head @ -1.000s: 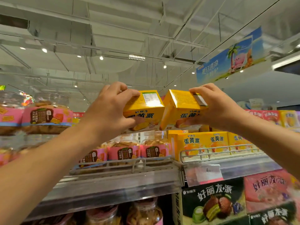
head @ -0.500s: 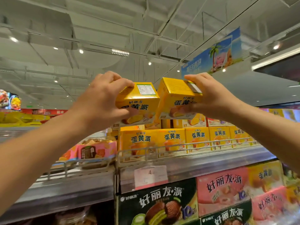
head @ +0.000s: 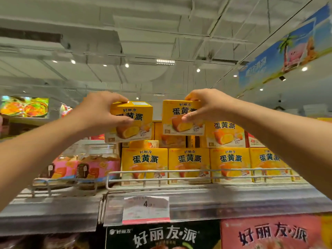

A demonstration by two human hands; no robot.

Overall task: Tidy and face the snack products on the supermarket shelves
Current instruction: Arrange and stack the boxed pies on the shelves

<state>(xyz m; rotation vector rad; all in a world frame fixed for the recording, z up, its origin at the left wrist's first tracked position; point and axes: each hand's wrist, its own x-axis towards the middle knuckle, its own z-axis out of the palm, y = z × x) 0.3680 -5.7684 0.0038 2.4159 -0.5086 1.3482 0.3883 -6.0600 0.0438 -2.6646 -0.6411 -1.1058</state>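
My left hand (head: 100, 112) grips a yellow egg-yolk pie box (head: 136, 126) by its top and front, held above the top shelf's left end of the yellow row. My right hand (head: 206, 106) grips a second yellow box (head: 177, 121) the same way, just right of the first. Both boxes face me, upright, with a narrow gap between them. Below them a front row of several yellow boxes (head: 188, 164) stands on the top shelf (head: 215, 200) behind a wire rail. A second layer of yellow boxes (head: 226, 133) sits on that row, behind my right hand.
Pink-labelled clear jars (head: 97, 168) stand left of the yellow row behind their own rail. A price tag (head: 146, 209) hangs on the shelf edge. Black (head: 161, 236) and pink (head: 273, 234) pie cartons fill the shelf below. A blue banner (head: 287, 49) hangs upper right.
The view has shifted right along the shelf and lifted. Both held boxes have turned from tilted, tops showing, to upright with fronts facing me, and they are now over the yellow row.
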